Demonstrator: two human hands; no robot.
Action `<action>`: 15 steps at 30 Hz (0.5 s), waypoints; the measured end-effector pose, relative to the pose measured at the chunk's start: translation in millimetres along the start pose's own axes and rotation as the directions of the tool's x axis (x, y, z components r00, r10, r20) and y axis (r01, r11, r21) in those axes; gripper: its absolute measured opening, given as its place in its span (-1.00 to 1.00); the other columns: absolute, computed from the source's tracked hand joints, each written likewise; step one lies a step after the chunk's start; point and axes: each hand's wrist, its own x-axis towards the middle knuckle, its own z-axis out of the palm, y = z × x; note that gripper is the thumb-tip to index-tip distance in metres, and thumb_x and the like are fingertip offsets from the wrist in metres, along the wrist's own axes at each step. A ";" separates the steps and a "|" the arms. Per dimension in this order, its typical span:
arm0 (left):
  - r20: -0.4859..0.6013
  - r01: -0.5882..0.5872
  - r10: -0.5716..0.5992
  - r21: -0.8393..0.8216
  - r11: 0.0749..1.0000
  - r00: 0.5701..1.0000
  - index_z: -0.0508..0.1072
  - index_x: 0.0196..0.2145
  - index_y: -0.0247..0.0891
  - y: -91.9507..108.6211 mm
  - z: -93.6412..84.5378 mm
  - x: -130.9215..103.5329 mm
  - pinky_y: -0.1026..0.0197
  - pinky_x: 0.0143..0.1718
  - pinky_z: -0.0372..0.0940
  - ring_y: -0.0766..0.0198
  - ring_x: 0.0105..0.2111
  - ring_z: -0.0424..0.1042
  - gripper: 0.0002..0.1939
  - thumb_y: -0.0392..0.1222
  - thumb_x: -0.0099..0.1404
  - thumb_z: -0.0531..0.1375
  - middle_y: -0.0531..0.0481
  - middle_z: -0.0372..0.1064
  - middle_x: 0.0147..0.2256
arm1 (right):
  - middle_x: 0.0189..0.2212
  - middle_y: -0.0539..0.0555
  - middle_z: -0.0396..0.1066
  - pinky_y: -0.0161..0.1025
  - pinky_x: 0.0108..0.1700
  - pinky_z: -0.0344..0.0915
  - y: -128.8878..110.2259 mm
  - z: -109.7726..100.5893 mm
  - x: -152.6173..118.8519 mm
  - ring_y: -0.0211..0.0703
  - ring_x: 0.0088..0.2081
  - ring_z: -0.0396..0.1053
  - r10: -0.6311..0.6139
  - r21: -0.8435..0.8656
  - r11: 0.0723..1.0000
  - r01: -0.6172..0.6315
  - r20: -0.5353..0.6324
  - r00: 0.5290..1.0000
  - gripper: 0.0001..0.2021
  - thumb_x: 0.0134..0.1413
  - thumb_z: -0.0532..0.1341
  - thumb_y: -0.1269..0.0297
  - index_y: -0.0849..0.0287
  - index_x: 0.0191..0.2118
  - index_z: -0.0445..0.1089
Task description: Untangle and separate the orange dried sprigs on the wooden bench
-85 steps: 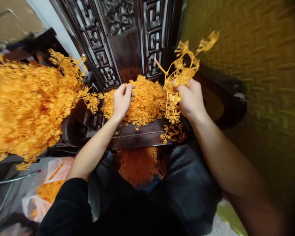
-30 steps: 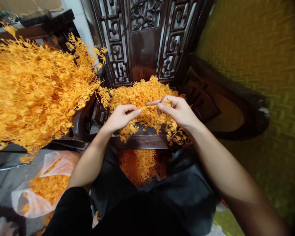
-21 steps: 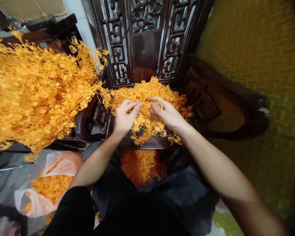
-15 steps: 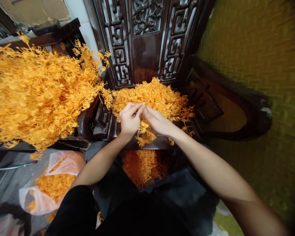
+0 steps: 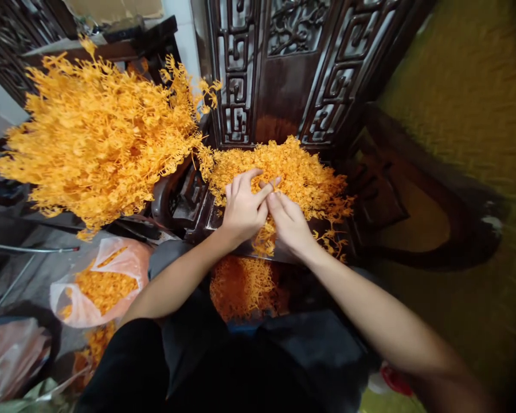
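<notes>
My left hand (image 5: 246,207) and my right hand (image 5: 289,221) meet at the fingertips over the front of a dark carved wooden chair. Both thumbs and index fingers are pinched around small orange plastic sprig pieces (image 5: 265,238), part of which hangs below between the palms. The other fingers of my left hand are spread. Just behind the hands, a heap of orange sprigs (image 5: 284,158) covers the chair seat. Exactly how the fingertips grip the piece is too small to make out.
A large orange bundle (image 5: 107,137) rises at the left, beside the chair's armrest (image 5: 165,201). An open plastic bag (image 5: 129,252) of orange pieces lies on the floor at lower left. The chair's carved back (image 5: 286,86) stands ahead. More orange sprigs (image 5: 245,287) show between the legs.
The view has shifted, so the bundle and chair back appear farther right. My left hand's outer fingers have opened out, while the fingertips of both hands stay together.
</notes>
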 end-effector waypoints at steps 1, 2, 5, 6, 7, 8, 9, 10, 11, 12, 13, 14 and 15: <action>0.067 0.001 0.004 -0.075 0.997 0.998 0.60 0.11 -0.12 -2.0 -5.3 2.2 -0.16 0.23 0.24 0.00 0.18 0.32 -0.56 0.04 0.55 0.02 -0.22 0.38 0.16 | -0.31 0.10 0.45 -0.18 -0.11 0.38 1.2 -4.7 1.0 -0.16 -0.25 0.39 0.017 -0.035 0.999 -0.015 0.041 0.999 -0.48 0.38 0.07 -0.25 0.16 -0.26 0.40; 0.122 0.009 0.013 -0.174 0.985 0.992 0.61 0.09 -0.14 -4.0 -10.4 4.7 -0.10 0.20 0.28 0.06 0.13 0.37 -0.54 0.05 0.56 0.00 -0.21 0.43 0.09 | -0.40 0.06 0.38 -0.20 -0.21 0.33 1.7 -9.6 2.2 -0.20 -0.34 0.32 0.032 -0.077 0.997 -0.025 0.093 0.995 -0.45 0.37 0.06 -0.28 0.16 -0.34 0.33; 0.179 0.067 0.009 -0.413 0.908 0.984 0.68 -0.09 -0.19 -5.7 -20.4 12.3 0.05 0.07 0.38 0.18 -0.04 0.49 -0.55 0.14 0.51 0.10 -0.14 0.51 -0.09 | -0.52 -0.02 0.22 -0.24 -0.35 0.14 -0.3 -19.8 4.4 -0.27 -0.45 0.15 0.064 -0.210 0.978 -0.013 0.240 0.969 -0.44 0.37 0.05 -0.27 0.15 -0.42 0.22; 0.163 0.088 -0.017 -0.440 0.894 0.986 0.68 -0.18 -0.21 -4.2 -21.2 14.3 0.08 0.00 0.40 0.20 -0.11 0.50 -0.57 0.15 0.47 0.16 -0.12 0.52 -0.16 | -0.52 -0.03 0.20 -0.25 -0.36 0.10 -1.7 -20.8 4.3 -0.27 -0.45 0.14 0.066 -0.241 0.970 0.001 0.271 0.960 -0.46 0.37 0.05 -0.23 0.16 -0.42 0.22; 0.133 0.106 -0.052 -0.443 0.890 0.990 0.68 -0.25 -0.22 -1.9 -20.7 16.0 0.10 -0.07 0.41 0.23 -0.18 0.49 -0.58 0.16 0.44 0.20 -0.09 0.51 -0.23 | -0.52 -0.04 0.18 -0.26 -0.37 0.07 -3.3 -20.9 4.0 -0.28 -0.46 0.12 0.070 -0.266 0.964 0.012 0.294 0.953 -0.49 0.38 0.07 -0.19 0.16 -0.41 0.22; 0.091 0.121 -0.090 -0.433 0.893 0.992 0.67 -0.31 -0.23 0.7 -19.3 17.4 0.13 -0.14 0.40 0.26 -0.25 0.47 -0.58 0.16 0.43 0.22 -0.06 0.49 -0.30 | -0.53 -0.05 0.16 -0.26 -0.37 0.05 -4.9 -20.7 3.8 -0.28 -0.46 0.10 0.083 -0.283 0.959 0.010 0.315 0.945 -0.52 0.37 0.09 -0.15 0.16 -0.42 0.21; 0.041 0.134 -0.129 -0.416 0.899 0.991 0.67 -0.34 -0.23 3.2 -17.2 18.7 0.15 -0.20 0.38 0.27 -0.31 0.44 -0.56 0.17 0.43 0.21 -0.04 0.46 -0.35 | -0.53 -0.06 0.14 -0.27 -0.38 0.03 -6.4 -20.7 3.7 -0.29 -0.47 0.08 0.108 -0.290 0.957 -0.006 0.337 0.935 -0.54 0.37 0.10 -0.12 0.15 -0.42 0.20; -0.012 0.141 -0.159 -0.394 0.908 0.987 0.67 -0.35 -0.22 5.1 -14.8 19.9 0.16 -0.25 0.36 0.28 -0.34 0.41 -0.55 0.18 0.43 0.21 -0.02 0.43 -0.38 | -0.54 -0.08 0.11 -0.27 -0.39 0.01 -7.7 -21.3 3.9 -0.30 -0.48 0.05 0.139 -0.291 0.956 -0.033 0.354 0.925 -0.55 0.36 0.11 -0.11 0.15 -0.43 0.20; -0.063 0.141 -0.176 -0.371 0.918 0.982 0.67 -0.35 -0.22 6.0 -12.4 21.3 0.16 -0.28 0.34 0.29 -0.35 0.39 -0.54 0.21 0.42 0.21 -0.01 0.41 -0.40 | -0.55 -0.08 0.11 -0.27 -0.39 0.00 -8.6 -22.7 4.4 -0.30 -0.48 0.05 0.168 -0.288 0.956 -0.059 0.370 0.914 -0.55 0.34 0.13 -0.10 0.15 -0.43 0.21; -0.105 0.138 -0.186 -0.351 0.926 0.977 0.67 -0.34 -0.21 5.8 -10.1 22.9 0.17 -0.29 0.33 0.28 -0.36 0.37 -0.53 0.22 0.41 0.20 -0.01 0.39 -0.41 | -0.53 -0.08 0.15 -0.27 -0.38 0.03 -9.1 -24.9 4.9 -0.29 -0.48 0.07 0.189 -0.281 0.956 -0.079 0.388 0.902 -0.57 0.32 0.16 -0.10 0.16 -0.41 0.25; -0.140 0.137 -0.192 -0.334 0.933 0.971 0.67 -0.34 -0.20 4.6 -8.0 24.6 0.17 -0.30 0.32 0.28 -0.36 0.37 -0.52 0.24 0.41 0.20 0.00 0.37 -0.41 | -0.50 -0.06 0.22 -0.26 -0.36 0.07 -9.1 -27.6 5.3 -0.27 -0.45 0.12 0.199 -0.269 0.959 -0.092 0.404 0.893 -0.58 0.30 0.19 -0.11 0.17 -0.37 0.30; -0.171 0.139 -0.200 -0.318 0.938 0.965 0.67 -0.35 -0.20 2.6 -6.2 26.6 0.17 -0.29 0.32 0.28 -0.35 0.36 -0.51 0.25 0.42 0.19 0.00 0.36 -0.41 | -0.46 -0.03 0.30 -0.26 -0.32 0.13 -8.7 -30.6 5.5 -0.25 -0.42 0.19 0.203 -0.253 0.962 -0.102 0.415 0.887 -0.60 0.28 0.21 -0.11 0.17 -0.33 0.36; -0.195 0.144 -0.210 -0.304 0.942 0.958 0.67 -0.35 -0.20 0.0 -4.5 28.6 0.17 -0.27 0.32 0.28 -0.35 0.36 -0.50 0.25 0.42 0.18 0.00 0.36 -0.41 | -0.40 -0.01 0.37 -0.25 -0.27 0.18 -7.9 -33.6 5.4 -0.22 -0.37 0.25 0.209 -0.237 0.965 -0.115 0.424 0.881 -0.60 0.27 0.22 -0.12 0.17 -0.28 0.40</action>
